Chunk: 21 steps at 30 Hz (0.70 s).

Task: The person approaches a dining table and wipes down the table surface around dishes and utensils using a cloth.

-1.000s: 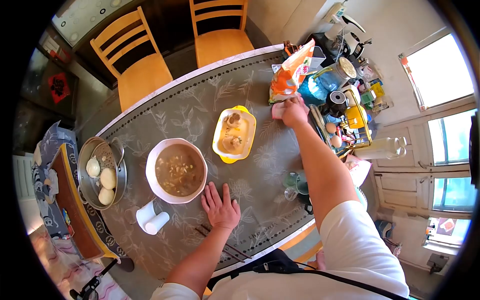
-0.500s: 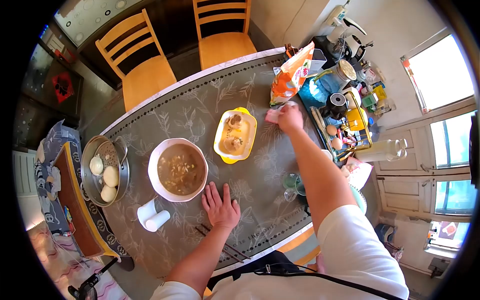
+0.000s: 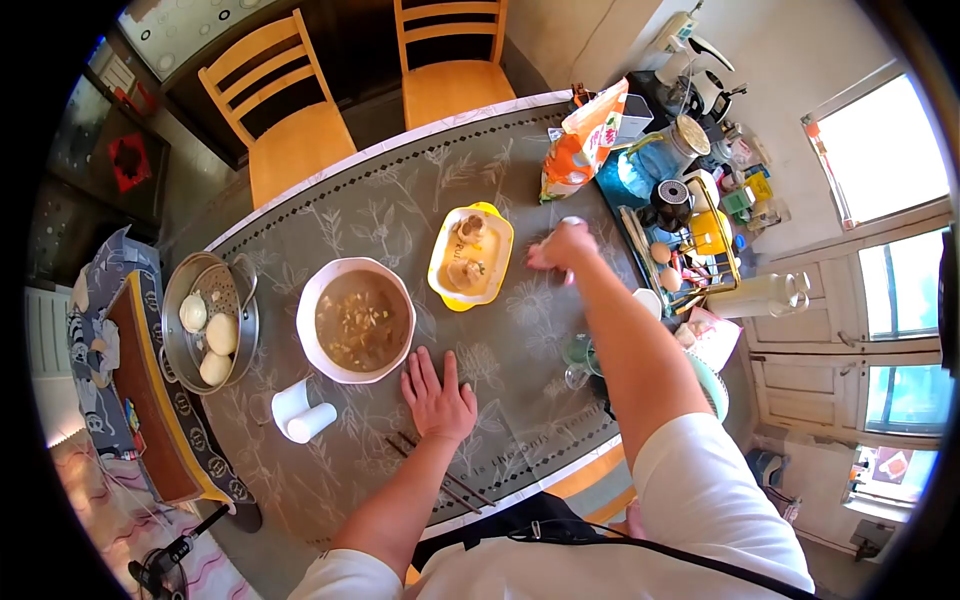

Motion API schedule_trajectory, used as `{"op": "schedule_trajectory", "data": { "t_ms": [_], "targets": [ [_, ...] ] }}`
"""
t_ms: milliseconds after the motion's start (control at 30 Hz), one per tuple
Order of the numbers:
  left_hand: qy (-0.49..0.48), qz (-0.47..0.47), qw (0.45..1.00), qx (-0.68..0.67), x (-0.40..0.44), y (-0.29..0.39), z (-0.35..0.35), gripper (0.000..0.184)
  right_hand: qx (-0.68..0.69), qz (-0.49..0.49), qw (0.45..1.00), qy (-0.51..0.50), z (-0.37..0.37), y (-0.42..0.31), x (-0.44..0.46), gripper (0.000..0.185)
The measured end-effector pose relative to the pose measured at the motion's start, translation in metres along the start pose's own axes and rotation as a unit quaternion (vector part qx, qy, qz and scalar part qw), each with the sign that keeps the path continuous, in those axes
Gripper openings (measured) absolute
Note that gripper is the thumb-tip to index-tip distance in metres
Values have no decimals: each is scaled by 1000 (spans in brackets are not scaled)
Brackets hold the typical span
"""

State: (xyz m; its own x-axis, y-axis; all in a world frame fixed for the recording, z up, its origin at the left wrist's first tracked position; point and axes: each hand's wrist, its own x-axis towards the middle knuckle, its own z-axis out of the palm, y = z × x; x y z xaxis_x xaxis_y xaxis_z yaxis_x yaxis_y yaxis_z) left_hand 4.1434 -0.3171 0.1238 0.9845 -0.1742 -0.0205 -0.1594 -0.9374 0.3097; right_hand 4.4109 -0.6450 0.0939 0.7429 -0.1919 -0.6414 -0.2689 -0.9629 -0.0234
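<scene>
two wooden chairs | metal pot, pale buns inside | orange bag

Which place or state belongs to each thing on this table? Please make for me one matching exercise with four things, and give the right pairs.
1. White round bowl
2. Yellow-and-white rectangular dish
3. Orange-and-white plastic bag
4. Bare left hand

A. Stands near the far edge of the grey patterned table
B. Lies palm down
C. Holds brown liquid with pale pieces
D. Holds two small food pieces

Pairs: 1-C, 2-D, 3-A, 4-B
</scene>
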Motion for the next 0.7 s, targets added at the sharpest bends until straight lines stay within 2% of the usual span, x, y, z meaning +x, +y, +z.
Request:
{"op": "schedule_trajectory", "data": {
  "t_ms": [100, 167, 267, 333, 400, 500, 600, 667, 700],
  "targets": [
    [5, 1, 1000, 1, 1, 1, -1, 72, 83, 58, 990, -102, -22, -62, -105, 87],
    [3, -4, 1000, 2, 0, 2, 0, 72, 87, -6, 991, -103, 5, -80, -128, 82],
    [-1, -8, 1000, 12, 0, 1, 2, 70, -43, -92, 994, 33, 49, -103, -172, 72],
    [0, -6, 1000, 16, -1, 1, 2, 70, -29, -105, 994, 13, 46, -99, -173, 76],
    [1, -6, 1000, 18, -1, 2, 3, 70, 57, -9, 995, 81, 40, -93, -157, 79],
    [-5, -9, 1000, 25, -4, 1, 2, 70, 153, 12, 983, 99, 30, -95, -163, 85],
    [-9, -13, 999, 28, -2, 4, 4, 71, 98, -48, 966, 233, 82, -111, -173, 87],
    [-6, -8, 999, 33, -2, 3, 3, 71, 111, -114, 943, 292, 105, -115, -204, 70],
    [-8, -6, 999, 30, -2, 4, 0, 71, 168, -142, 949, 226, 114, -112, -209, 60]
  ]
}}
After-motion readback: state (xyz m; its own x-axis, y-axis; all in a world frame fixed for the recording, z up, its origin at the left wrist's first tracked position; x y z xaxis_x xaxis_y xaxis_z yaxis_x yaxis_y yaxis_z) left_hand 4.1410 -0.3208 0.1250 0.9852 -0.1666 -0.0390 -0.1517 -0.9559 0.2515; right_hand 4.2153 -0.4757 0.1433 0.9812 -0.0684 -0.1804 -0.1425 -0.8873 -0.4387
